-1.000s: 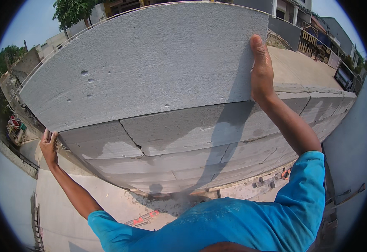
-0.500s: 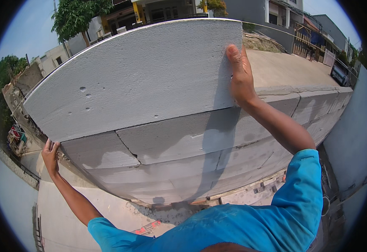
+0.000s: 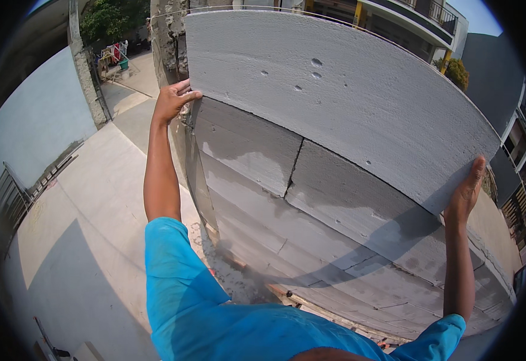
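A large light-grey aerated concrete block [image 3: 335, 90] with a few small pits lies on top of a wall of similar blocks [image 3: 248, 144]. My left hand [image 3: 175, 102] grips its left end at the lower corner, thumb on the front face and fingers round the end. At the opposite end, my right hand [image 3: 464, 192] holds the block with its thumb against the front edge; its other fingers are mostly hidden behind. The block's lower edge meets the course below along a thin dark joint. Damp patches mark the blocks underneath, and my arm's shadow crosses them.
A rough concrete column [image 3: 168, 45] stands just beyond the block's left end. A thin string [image 3: 214, 8] runs along the block's top. Paved ground [image 3: 88, 210] stretches left towards a pale blue wall [image 3: 37, 114]. Houses rise behind the block wall.
My view has turned to the left, so the block and both hands appear farther right in the picture. Both hands stay at the block's ends; the block still rests on the wall.
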Motion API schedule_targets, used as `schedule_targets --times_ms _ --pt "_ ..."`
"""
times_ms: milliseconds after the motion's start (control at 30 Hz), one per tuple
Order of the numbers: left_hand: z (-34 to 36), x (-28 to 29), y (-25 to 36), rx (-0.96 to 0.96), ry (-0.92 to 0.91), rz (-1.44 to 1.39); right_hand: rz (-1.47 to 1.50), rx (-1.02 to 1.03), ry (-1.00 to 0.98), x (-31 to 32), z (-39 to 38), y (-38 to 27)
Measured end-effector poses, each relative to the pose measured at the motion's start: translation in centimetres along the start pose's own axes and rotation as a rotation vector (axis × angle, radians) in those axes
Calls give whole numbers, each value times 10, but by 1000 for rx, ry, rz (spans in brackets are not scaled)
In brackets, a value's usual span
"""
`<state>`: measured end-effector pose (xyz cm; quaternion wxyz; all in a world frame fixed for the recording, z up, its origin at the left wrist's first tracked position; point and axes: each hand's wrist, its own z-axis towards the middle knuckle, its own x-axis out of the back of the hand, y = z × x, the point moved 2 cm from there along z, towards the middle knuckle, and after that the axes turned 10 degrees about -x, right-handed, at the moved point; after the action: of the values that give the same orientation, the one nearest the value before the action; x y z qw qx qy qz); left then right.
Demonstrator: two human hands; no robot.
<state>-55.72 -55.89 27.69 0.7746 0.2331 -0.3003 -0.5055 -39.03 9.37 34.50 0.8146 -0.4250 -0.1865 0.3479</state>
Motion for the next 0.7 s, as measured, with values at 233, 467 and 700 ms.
schedule_targets --times_ms 233,467,700 --pt "0 -4 2 32 53 -27 -53 -10 3 4 3 -1" --pt "0 -3 7 74 53 47 -201 27 -60 30 5 6" --pt "-36 -14 25 -209 372 -65 -97 328 -261 76 -31 -28"
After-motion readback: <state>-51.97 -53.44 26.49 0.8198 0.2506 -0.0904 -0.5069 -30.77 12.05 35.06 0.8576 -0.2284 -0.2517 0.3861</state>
